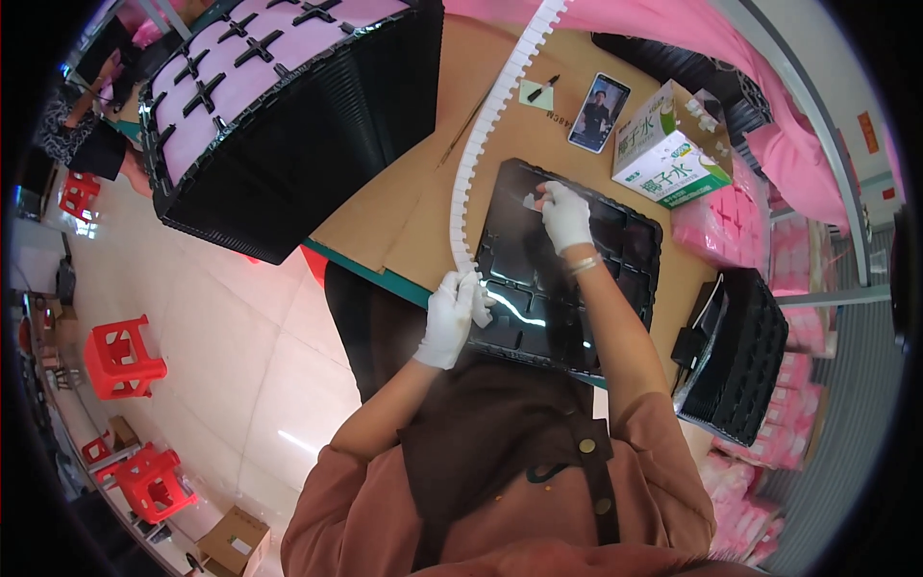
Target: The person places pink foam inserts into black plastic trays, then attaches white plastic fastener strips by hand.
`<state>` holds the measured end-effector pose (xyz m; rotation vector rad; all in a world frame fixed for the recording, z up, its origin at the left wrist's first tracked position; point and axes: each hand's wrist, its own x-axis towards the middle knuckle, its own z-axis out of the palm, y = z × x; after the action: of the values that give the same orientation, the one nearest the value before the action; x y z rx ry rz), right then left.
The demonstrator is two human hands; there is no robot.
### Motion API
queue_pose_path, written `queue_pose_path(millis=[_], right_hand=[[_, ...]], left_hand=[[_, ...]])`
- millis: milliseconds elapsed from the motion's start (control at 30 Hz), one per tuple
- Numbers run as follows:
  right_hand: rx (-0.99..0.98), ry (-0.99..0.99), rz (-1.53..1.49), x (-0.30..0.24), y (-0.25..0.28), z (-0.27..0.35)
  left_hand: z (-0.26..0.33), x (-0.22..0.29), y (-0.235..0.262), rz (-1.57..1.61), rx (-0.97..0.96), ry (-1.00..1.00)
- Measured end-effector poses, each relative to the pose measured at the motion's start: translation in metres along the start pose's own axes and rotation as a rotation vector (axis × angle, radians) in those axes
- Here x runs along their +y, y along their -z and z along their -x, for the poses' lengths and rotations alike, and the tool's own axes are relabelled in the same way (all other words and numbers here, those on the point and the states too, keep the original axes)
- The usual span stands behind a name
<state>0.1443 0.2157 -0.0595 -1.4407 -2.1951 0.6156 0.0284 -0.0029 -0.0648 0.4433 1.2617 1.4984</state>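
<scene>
My left hand [449, 318], in a white glove, is closed on the lower end of a long white toothed strip [463, 183]. The strip curves away over the far edge of the table. Beside that hand lies a black plastic tray [623, 229] with moulded compartments. Over the tray's far part is my right hand [565, 219], also gloved. Its thumb and fingers are pinched at a small whitish piece [530, 201], too small to make out fully. A loose whitish bit [483, 300] shows by my left fingertips.
A tall stack of black trays [298, 125] with pink sheets stands left. Beyond the tray are a phone [598, 113], a marker [544, 87] and a carton [673, 159]. More black trays [735, 356] sit right. Red stools [125, 358] stand on the floor; another person [82, 135] is far left.
</scene>
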Motion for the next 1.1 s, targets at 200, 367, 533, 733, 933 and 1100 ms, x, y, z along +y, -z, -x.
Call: queue_pose_path(millis=[200,367,533,733,933,1100], right_hand=[[-0.323,0.027,0.275,0.005,0.004,-0.026],[-0.184,-0.020,0.199,0.006,-0.005,-0.021],[-0.112,0.066,0.410,-0.020,-0.007,-0.016],[0.070,0.352,0.356,-0.010,-0.001,0.009],[0.726,0.305,0.233,0.010,0.110,-0.036],[0.570,0.037,0.077,0.058,0.238,-0.113]], left_hand=[[-0.001,-0.007,0.004,-0.094,0.021,-0.053],[-0.002,-0.003,0.002,-0.082,0.021,-0.056],[-0.004,-0.006,0.003,-0.079,0.011,-0.061],[0.000,0.001,-0.003,-0.076,0.053,-0.010],[-0.002,-0.008,0.002,-0.095,0.041,-0.040],[-0.004,0.002,0.004,0.035,0.016,0.057]])
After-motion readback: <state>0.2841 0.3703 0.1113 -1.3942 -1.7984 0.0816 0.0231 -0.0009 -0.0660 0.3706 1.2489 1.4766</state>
